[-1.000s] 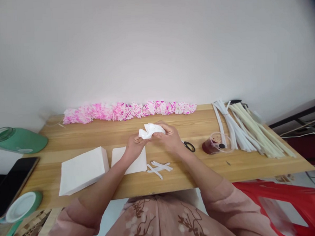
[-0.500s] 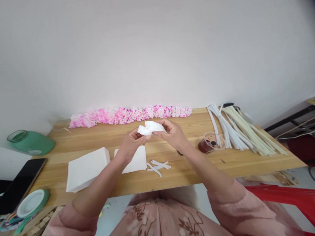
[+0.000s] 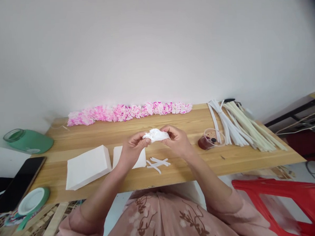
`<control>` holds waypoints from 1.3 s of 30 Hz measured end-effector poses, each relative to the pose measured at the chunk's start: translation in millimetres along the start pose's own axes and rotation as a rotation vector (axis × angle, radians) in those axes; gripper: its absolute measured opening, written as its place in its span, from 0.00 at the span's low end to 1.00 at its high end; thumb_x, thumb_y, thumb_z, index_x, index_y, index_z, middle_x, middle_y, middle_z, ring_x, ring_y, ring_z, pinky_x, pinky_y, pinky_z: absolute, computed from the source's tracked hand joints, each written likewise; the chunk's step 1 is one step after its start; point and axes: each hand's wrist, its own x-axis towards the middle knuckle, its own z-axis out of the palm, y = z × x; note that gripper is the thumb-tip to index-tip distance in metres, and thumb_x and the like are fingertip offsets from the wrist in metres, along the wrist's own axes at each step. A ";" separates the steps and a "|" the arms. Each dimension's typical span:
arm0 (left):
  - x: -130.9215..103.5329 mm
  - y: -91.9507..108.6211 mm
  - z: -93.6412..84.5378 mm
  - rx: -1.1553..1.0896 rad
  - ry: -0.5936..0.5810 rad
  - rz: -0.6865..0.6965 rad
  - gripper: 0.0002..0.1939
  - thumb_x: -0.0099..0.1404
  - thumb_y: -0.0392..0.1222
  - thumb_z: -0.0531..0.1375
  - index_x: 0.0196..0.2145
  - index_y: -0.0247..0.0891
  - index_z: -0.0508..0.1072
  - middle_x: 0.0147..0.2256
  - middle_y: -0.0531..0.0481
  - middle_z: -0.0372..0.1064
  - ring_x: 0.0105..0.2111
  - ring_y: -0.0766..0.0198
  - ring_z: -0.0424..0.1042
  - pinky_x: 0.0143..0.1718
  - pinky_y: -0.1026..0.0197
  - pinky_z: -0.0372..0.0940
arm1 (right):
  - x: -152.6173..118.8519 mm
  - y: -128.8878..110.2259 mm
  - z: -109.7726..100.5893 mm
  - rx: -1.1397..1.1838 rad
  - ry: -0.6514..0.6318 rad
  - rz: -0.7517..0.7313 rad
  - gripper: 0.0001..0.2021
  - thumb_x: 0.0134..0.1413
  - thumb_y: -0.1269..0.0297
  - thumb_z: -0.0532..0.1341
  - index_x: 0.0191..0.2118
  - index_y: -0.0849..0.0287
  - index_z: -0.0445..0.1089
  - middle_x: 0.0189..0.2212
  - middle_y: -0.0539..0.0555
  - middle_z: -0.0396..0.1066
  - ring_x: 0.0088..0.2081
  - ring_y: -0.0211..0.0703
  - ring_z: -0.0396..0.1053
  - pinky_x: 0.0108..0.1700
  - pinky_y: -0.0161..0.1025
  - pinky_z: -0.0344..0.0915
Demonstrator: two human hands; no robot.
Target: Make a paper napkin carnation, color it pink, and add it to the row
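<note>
Head view. Hands, 2, bare: left hand [image 3: 132, 147], partly closed, thumb and fingers pinching the left end of the paper; right hand [image 3: 179, 140], likewise partly closed, pinching the right end. Paper [image 3: 156, 135], 1 piece, white, crumpled, held raised between the hands near the centre of the frame, over the wooden counter [image 3: 179, 122].

Below the hands: loose strips [image 3: 157, 163], short, white, some crossing; flat sheet [image 3: 139, 159], white, partly behind the left forearm. Left of the sheet: white stack [image 3: 88, 167], 1, thick.

Along the wall: ruffled row [image 3: 130, 112], pink and white. Right of centre: clear cup [image 3: 206, 142], 1, dark red contents. Upper right of the counter: white bundle [image 3: 230, 126] of long strips, beside a cream bundle [image 3: 255, 130].

Left edge of the frame: green jar [image 3: 33, 140], black phone [image 3: 19, 183], green tape roll [image 3: 32, 202]. Lower right: red stool [image 3: 280, 189].
</note>
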 end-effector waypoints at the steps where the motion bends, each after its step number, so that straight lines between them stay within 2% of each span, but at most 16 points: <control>1: 0.7 -0.4 0.7 -0.016 0.005 0.009 0.09 0.54 0.44 0.67 0.33 0.38 0.77 0.26 0.54 0.70 0.27 0.68 0.65 0.31 0.64 0.62 | 0.4 -1.3 0.3 0.009 0.001 -0.002 0.08 0.42 0.64 0.66 0.31 0.57 0.70 0.27 0.48 0.69 0.30 0.38 0.64 0.33 0.35 0.60; 5: 5.1 -3.9 3.9 -0.135 0.041 0.037 0.20 0.55 0.42 0.68 0.46 0.41 0.71 0.25 0.58 0.68 0.26 0.69 0.68 0.33 0.64 0.63 | 1.0 -3.6 3.2 0.036 -0.003 -0.018 0.08 0.42 0.64 0.66 0.31 0.56 0.70 0.28 0.48 0.70 0.30 0.39 0.65 0.33 0.35 0.62; 7: 6.5 -6.8 5.5 -0.191 0.081 0.044 0.18 0.56 0.42 0.68 0.43 0.41 0.70 0.24 0.59 0.68 0.25 0.69 0.68 0.34 0.64 0.64 | 1.4 -3.1 5.5 0.043 0.022 -0.019 0.09 0.42 0.63 0.67 0.32 0.57 0.70 0.28 0.49 0.70 0.30 0.39 0.65 0.33 0.35 0.62; 11: 5.0 -14.6 7.4 -0.179 0.137 0.044 0.10 0.59 0.45 0.67 0.33 0.38 0.71 0.26 0.55 0.71 0.30 0.68 0.70 0.40 0.63 0.64 | 3.7 -1.2 10.5 0.054 0.111 0.021 0.12 0.42 0.59 0.69 0.32 0.57 0.70 0.28 0.49 0.71 0.29 0.39 0.66 0.32 0.35 0.63; 15: 1.2 -20.8 8.2 -0.104 0.172 0.072 0.11 0.55 0.42 0.69 0.36 0.39 0.74 0.33 0.52 0.72 0.36 0.66 0.71 0.43 0.62 0.65 | 4.7 0.4 13.9 0.044 0.130 0.030 0.13 0.44 0.56 0.69 0.34 0.57 0.71 0.29 0.49 0.72 0.29 0.38 0.66 0.32 0.35 0.64; 19: 0.4 -22.1 9.5 -0.068 0.196 0.119 0.14 0.55 0.41 0.69 0.38 0.40 0.72 0.36 0.52 0.71 0.38 0.65 0.70 0.44 0.62 0.65 | 1.3 -1.6 14.8 -0.010 0.115 -0.014 0.12 0.48 0.54 0.68 0.34 0.56 0.73 0.29 0.48 0.72 0.29 0.37 0.65 0.31 0.34 0.63; 23: 1.2 -19.0 11.7 -0.155 0.161 0.053 0.15 0.55 0.44 0.69 0.37 0.39 0.71 0.33 0.53 0.70 0.33 0.68 0.69 0.39 0.64 0.65 | -3.8 -8.4 12.7 -0.090 0.100 -0.078 0.12 0.55 0.52 0.64 0.32 0.56 0.73 0.26 0.49 0.69 0.28 0.37 0.63 0.30 0.35 0.60; 26: 1.3 -17.4 13.7 -0.170 0.156 0.052 0.14 0.55 0.44 0.69 0.36 0.39 0.70 0.31 0.55 0.68 0.30 0.70 0.67 0.36 0.65 0.64 | -6.4 -13.2 10.6 -0.159 0.101 -0.122 0.14 0.58 0.51 0.62 0.31 0.56 0.72 0.26 0.49 0.69 0.27 0.37 0.63 0.30 0.36 0.58; 29: 0.8 -18.2 15.4 -0.091 0.166 0.095 0.15 0.57 0.43 0.68 0.39 0.40 0.68 0.33 0.54 0.68 0.33 0.69 0.68 0.37 0.65 0.64 | -8.0 -15.5 9.5 -0.258 0.105 -0.206 0.13 0.59 0.53 0.62 0.29 0.56 0.71 0.25 0.49 0.67 0.27 0.37 0.62 0.30 0.36 0.58; 32: -0.2 -20.7 16.5 0.048 0.204 0.151 0.21 0.57 0.41 0.68 0.46 0.41 0.67 0.40 0.51 0.69 0.37 0.67 0.69 0.38 0.65 0.64 | -9.6 -15.7 9.6 -0.341 0.106 -0.292 0.11 0.61 0.56 0.60 0.31 0.56 0.71 0.25 0.50 0.68 0.27 0.38 0.63 0.31 0.37 0.59; 35: -1.1 -23.1 15.5 0.146 0.182 0.159 0.26 0.57 0.41 0.68 0.52 0.42 0.67 0.45 0.48 0.69 0.38 0.66 0.70 0.38 0.65 0.65 | -11.6 -16.3 9.2 -0.395 0.111 -0.339 0.10 0.62 0.58 0.59 0.33 0.56 0.73 0.27 0.52 0.71 0.29 0.40 0.66 0.33 0.39 0.61; 37: -1.5 -23.3 13.5 0.201 0.147 0.160 0.23 0.58 0.40 0.66 0.51 0.41 0.69 0.45 0.47 0.70 0.38 0.65 0.71 0.38 0.64 0.65 | -13.0 -17.2 7.0 -0.391 0.093 -0.379 0.09 0.62 0.59 0.59 0.35 0.56 0.74 0.30 0.54 0.73 0.32 0.41 0.69 0.36 0.39 0.63; 39: -1.8 -21.6 10.9 0.228 0.124 0.176 0.18 0.59 0.38 0.64 0.48 0.41 0.72 0.43 0.48 0.71 0.39 0.64 0.71 0.40 0.65 0.65 | -14.0 -17.1 2.0 -0.337 0.025 -0.386 0.09 0.60 0.58 0.61 0.41 0.54 0.76 0.36 0.55 0.75 0.35 0.42 0.70 0.37 0.39 0.65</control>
